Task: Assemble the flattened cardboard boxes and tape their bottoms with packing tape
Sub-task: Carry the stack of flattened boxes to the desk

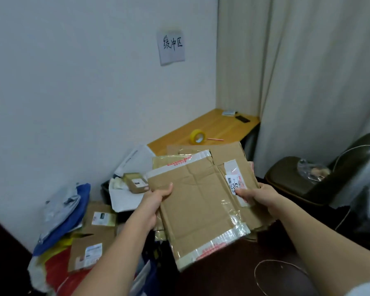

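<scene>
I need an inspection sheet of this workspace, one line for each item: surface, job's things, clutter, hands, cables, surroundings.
Surface: wooden table by the wall, carrying a yellow tape roll, a pink pen-like stick and two small items at the far end.
Job's things: flattened cardboard box held up, with old tape and a label; more flat cardboard behind it.
Clutter: small boxes, bags and papers heaped on the floor at left.
Hands: left hand grips the box's left edge; right hand grips its right edge.
Cables: thin wire looping at lower right.
Surroundings: white wall with handwritten paper sign, curtain, dark chair.
</scene>
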`<move>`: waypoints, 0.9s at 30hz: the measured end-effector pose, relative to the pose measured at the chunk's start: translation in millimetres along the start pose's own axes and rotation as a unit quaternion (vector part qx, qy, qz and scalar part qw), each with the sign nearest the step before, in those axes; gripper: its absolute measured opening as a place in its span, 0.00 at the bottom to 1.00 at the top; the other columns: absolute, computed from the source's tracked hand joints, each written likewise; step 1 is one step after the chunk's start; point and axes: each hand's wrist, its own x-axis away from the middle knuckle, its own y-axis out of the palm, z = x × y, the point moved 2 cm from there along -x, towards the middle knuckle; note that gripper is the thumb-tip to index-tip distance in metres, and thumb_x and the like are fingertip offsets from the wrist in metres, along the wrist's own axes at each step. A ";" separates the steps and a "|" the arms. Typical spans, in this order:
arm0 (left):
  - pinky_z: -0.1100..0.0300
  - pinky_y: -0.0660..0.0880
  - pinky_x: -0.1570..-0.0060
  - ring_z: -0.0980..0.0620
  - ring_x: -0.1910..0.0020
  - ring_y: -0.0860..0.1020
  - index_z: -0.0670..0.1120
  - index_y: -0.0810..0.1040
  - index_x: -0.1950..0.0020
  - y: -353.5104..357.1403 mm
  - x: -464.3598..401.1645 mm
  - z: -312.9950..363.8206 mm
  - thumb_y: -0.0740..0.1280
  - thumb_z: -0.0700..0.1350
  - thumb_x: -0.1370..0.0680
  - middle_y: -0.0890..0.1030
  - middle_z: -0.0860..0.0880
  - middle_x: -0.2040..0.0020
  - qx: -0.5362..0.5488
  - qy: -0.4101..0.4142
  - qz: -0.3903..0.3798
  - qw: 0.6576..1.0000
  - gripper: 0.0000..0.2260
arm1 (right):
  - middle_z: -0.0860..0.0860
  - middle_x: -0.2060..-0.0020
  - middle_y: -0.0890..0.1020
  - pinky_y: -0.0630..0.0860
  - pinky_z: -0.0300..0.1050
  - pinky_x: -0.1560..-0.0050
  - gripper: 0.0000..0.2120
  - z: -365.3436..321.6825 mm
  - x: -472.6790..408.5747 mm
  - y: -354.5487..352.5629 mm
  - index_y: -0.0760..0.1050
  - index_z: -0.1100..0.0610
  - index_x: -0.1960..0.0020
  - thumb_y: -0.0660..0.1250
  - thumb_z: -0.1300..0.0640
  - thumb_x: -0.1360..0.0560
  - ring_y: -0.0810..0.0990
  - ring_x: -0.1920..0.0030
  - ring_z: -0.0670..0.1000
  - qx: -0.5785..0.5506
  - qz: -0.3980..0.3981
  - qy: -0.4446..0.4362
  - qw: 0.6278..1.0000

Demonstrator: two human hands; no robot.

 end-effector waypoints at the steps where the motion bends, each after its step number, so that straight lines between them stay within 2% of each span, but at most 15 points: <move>1: 0.53 0.80 0.55 0.46 0.51 0.84 0.43 0.78 0.38 9.4 -20.6 8.3 0.76 0.45 0.29 0.85 0.45 0.51 -0.002 -0.002 -0.007 1.000 0.21 | 0.56 0.55 0.85 0.77 0.45 0.61 0.24 -9.5 -17.7 -4.6 0.77 0.58 0.45 0.81 0.54 0.37 0.83 0.56 0.56 -0.002 0.008 0.004 1.000; 3: 0.49 0.80 0.50 0.44 0.51 0.84 0.43 0.79 0.39 25.7 -61.4 23.8 0.78 0.47 0.31 0.85 0.44 0.51 -0.013 -0.015 -0.020 1.000 0.22 | 0.56 0.54 0.84 0.76 0.45 0.60 0.24 -28.8 -50.1 -12.0 0.77 0.58 0.46 0.81 0.53 0.37 0.83 0.55 0.56 -0.003 0.018 0.008 1.000; 6: 0.43 0.78 0.45 0.42 0.49 0.83 0.42 0.79 0.40 53.9 -119.3 47.9 0.79 0.50 0.34 0.85 0.43 0.50 -0.027 -0.037 -0.040 0.998 0.26 | 0.55 0.57 0.84 0.75 0.44 0.62 0.17 -55.6 -95.2 -26.8 0.77 0.57 0.51 0.79 0.53 0.33 0.82 0.57 0.55 -0.012 0.026 0.004 1.000; 10: 0.44 0.77 0.44 0.41 0.47 0.82 0.41 0.80 0.42 103.7 -185.2 62.3 0.73 0.43 0.27 0.84 0.41 0.49 -0.042 -0.088 -0.070 0.993 0.15 | 0.56 0.55 0.83 0.75 0.46 0.58 0.16 -71.3 -156.1 -61.4 0.75 0.57 0.53 0.78 0.51 0.32 0.81 0.54 0.55 -0.004 0.028 0.039 0.999; 14: 0.44 0.75 0.41 0.40 0.49 0.81 0.39 0.79 0.42 152.4 -254.5 61.5 0.69 0.36 0.25 0.83 0.38 0.47 -0.053 -0.138 -0.091 0.985 0.12 | 0.58 0.56 0.86 0.78 0.52 0.48 0.16 -66.9 -225.2 -104.1 0.78 0.62 0.48 0.75 0.52 0.29 0.83 0.52 0.59 0.001 0.020 0.109 0.994; 18: 0.45 0.76 0.45 0.42 0.54 0.81 0.39 0.79 0.42 206.6 -330.7 50.9 0.70 0.37 0.26 0.84 0.39 0.53 -0.070 -0.161 -0.091 0.980 0.12 | 0.59 0.53 0.85 0.78 0.49 0.54 0.14 -65.0 -303.0 -142.9 0.77 0.63 0.46 0.72 0.55 0.26 0.83 0.51 0.59 -0.010 -0.001 0.141 0.990; 20: 0.46 0.78 0.49 0.42 0.54 0.81 0.39 0.79 0.41 236.5 -371.1 50.1 0.72 0.38 0.26 0.84 0.40 0.54 -0.078 -0.163 -0.087 0.980 0.15 | 0.60 0.53 0.85 0.78 0.51 0.50 0.15 -72.4 -344.4 -164.3 0.77 0.63 0.46 0.73 0.55 0.27 0.82 0.51 0.59 -0.016 -0.003 0.141 0.990; 22: 0.47 0.78 0.52 0.42 0.53 0.81 0.39 0.79 0.41 264.3 -405.9 55.1 0.74 0.40 0.27 0.84 0.40 0.52 -0.089 -0.159 -0.081 0.980 0.16 | 0.60 0.52 0.85 0.79 0.54 0.46 0.20 -82.2 -380.9 -185.8 0.78 0.64 0.44 0.75 0.54 0.30 0.83 0.49 0.60 -0.028 -0.015 0.144 0.989; 24: 0.47 0.78 0.51 0.42 0.51 0.81 0.40 0.79 0.41 290.5 -436.4 64.0 0.74 0.41 0.28 0.84 0.40 0.50 -0.088 -0.156 -0.082 0.980 0.16 | 0.60 0.51 0.85 0.79 0.51 0.50 0.25 -95.5 -415.5 -206.9 0.77 0.63 0.41 0.76 0.52 0.34 0.83 0.49 0.59 -0.038 -0.038 0.149 0.987; 27: 0.45 0.78 0.47 0.42 0.51 0.82 0.41 0.78 0.41 321.9 -481.7 80.8 0.75 0.43 0.28 0.84 0.41 0.51 -0.084 -0.147 -0.082 0.982 0.17 | 0.58 0.51 0.85 0.79 0.48 0.57 0.24 -125.2 -466.6 -230.3 0.76 0.61 0.39 0.75 0.52 0.32 0.83 0.51 0.58 -0.051 -0.056 0.145 0.987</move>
